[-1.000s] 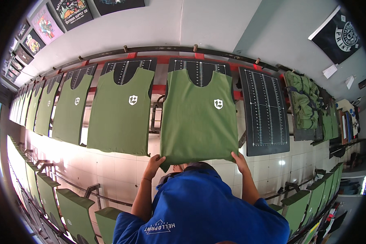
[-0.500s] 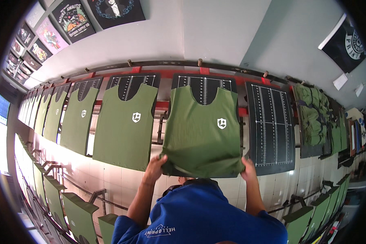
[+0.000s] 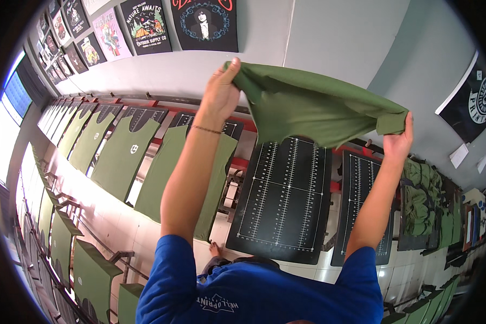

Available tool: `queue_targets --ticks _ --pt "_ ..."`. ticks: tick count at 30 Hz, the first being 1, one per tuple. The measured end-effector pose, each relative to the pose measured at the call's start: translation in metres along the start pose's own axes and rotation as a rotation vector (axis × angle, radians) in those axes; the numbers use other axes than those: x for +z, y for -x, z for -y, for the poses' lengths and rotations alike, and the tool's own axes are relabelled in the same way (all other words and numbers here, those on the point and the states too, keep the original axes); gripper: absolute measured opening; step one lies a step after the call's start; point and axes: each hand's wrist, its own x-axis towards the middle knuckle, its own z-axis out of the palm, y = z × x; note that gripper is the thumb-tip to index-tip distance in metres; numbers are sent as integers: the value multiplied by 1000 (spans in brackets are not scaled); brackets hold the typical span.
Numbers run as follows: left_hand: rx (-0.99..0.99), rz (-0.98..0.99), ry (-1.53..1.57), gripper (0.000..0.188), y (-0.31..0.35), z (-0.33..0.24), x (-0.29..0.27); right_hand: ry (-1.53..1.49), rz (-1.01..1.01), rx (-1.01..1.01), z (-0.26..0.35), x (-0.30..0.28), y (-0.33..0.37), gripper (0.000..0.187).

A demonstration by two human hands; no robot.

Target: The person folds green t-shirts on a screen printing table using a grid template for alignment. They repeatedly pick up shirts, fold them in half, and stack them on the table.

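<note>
A green shirt panel [image 3: 313, 102] hangs in the air, stretched between my two raised hands. My left hand [image 3: 221, 97] pinches its left corner, thumb pointing up. At its right end, my right hand [image 3: 398, 143] is closed on the folded edge. The panel's white shield emblem does not show now. Directly below lies a black printing board [image 3: 281, 200] with white ruler lines, its surface exposed. Past my left forearm, another green panel [image 3: 162, 173] lies spread on the neighbouring board, partly hidden by the arm.
Several boards with green panels [image 3: 127, 154] run off to the left. On the right are another ruled board [image 3: 362, 183] and a pile of green cloth [image 3: 418, 200]. A dark rail [image 3: 129, 99] runs along the wall. Behind me stands a second row of panels [image 3: 94, 270].
Both hands have lifted the green panel up and away from its board, which now shows bare. The view has shifted, and the panel's emblem has gone out of sight.
</note>
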Motion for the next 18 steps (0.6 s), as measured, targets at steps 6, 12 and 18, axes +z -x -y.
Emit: queue_targets --ticks 6,12,18 --pt "17 -48 -16 22 46 -97 -24 303 77 -147 14 88 53 29" --pt "176 -2 -140 18 83 -212 -78 484 3 -311 -21 210 125 29" --pt "237 -51 -285 20 104 -315 -146 610 -41 -337 -83 308 190 31"
